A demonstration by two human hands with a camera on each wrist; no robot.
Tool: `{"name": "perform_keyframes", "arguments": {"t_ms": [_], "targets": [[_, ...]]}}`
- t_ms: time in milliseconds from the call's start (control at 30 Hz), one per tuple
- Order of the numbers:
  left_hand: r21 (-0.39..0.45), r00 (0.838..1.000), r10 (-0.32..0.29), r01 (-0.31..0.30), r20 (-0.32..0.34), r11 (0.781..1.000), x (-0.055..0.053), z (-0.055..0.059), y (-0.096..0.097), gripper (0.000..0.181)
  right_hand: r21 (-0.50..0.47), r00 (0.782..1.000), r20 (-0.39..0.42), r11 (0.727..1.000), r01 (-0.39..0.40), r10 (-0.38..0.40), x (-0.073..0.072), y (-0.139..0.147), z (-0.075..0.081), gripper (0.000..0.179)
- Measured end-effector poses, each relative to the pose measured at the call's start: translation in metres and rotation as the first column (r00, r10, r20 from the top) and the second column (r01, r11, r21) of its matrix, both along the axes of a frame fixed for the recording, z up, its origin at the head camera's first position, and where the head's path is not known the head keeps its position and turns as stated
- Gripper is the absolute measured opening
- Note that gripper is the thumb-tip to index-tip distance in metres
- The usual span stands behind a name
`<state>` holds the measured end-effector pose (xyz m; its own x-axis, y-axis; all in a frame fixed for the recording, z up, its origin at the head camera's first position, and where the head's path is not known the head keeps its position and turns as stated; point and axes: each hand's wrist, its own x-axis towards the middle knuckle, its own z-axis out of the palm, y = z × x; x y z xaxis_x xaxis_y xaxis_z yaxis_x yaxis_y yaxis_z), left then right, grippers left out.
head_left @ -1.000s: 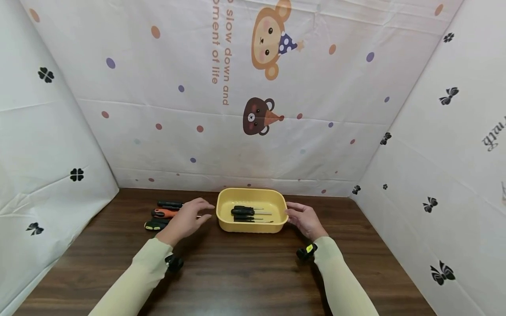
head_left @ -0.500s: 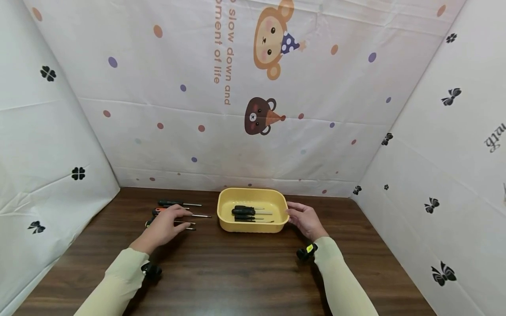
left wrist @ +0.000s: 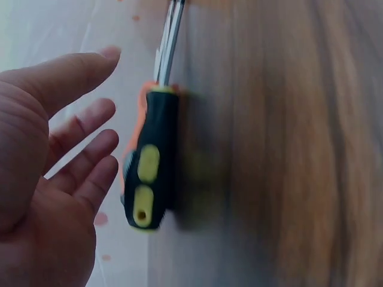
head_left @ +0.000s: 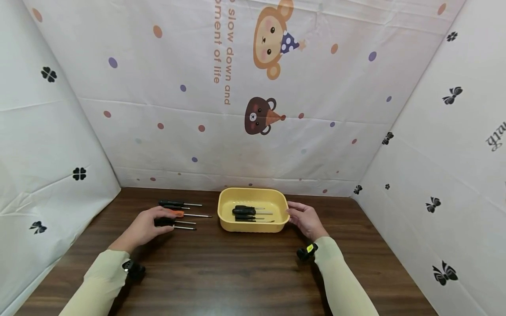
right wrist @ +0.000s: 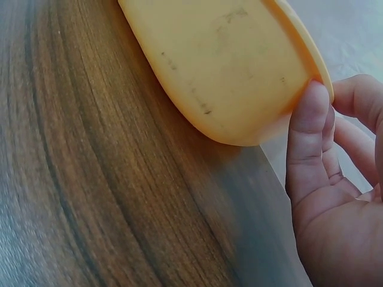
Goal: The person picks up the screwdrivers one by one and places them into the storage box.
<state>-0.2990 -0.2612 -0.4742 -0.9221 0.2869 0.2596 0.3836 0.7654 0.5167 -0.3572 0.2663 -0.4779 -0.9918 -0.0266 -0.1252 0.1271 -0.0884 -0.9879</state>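
My left hand [head_left: 143, 229] is over the handle end of several screwdrivers lying side by side, fingers spread loosely. In the left wrist view, the nearest one is a black-and-yellow screwdriver [left wrist: 157, 128], with a gap between it and the thumb and fingers. Behind it lies an orange-handled screwdriver [head_left: 177, 213], partly hidden by the hand, and farther back are black screwdrivers [head_left: 171, 203]. My right hand [head_left: 308, 223] pinches the right end of a yellow plastic box [head_left: 253, 227], thumb against the outer wall and index finger at the rim. Several black-handled screwdrivers [head_left: 246, 211] lie inside the box.
The dark wooden table [head_left: 237, 272] has a white patterned cloth [head_left: 189, 145] rising behind it and at both sides. The box stands close to the back cloth, right of the loose screwdrivers. Both wrists wear small black cameras.
My left hand has moved from beside the box leftward to the screwdriver handles, uncovering their shafts. My right hand and the box have stayed in place.
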Motion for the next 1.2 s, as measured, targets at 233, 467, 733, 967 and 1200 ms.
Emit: {"name": "perform_keyframes", "arguments": {"t_ms": [233,467,733,967,1200], "targets": [[0.034,0.999,0.033,-0.034,0.036,0.999,-0.001,-0.008,-0.017,0.037,0.000,1.000,0.003,1.000,-0.003,0.003,0.000,0.001,0.000,0.050],[0.051,0.999,0.053,-0.054,0.013,0.997,-0.001,-0.012,-0.028,0.031,0.001,1.000,0.005,1.000,0.001,-0.001,-0.001,-0.001,0.000,0.049],[0.065,0.997,0.064,-0.067,0.042,0.996,-0.003,-0.016,-0.037,0.031,0.001,1.000,-0.001,1.000,-0.004,0.004,0.000,-0.001,0.001,0.050],[0.025,0.994,0.080,-0.082,0.069,0.996,-0.007,-0.016,-0.041,0.029,0.009,1.000,0.008,1.000,0.006,-0.006,0.001,-0.001,0.002,0.049],[0.005,0.992,0.088,-0.089,0.086,0.996,-0.006,-0.015,-0.041,0.025,0.033,1.000,0.013,0.999,0.010,-0.011,0.000,-0.001,0.001,0.047]]}}
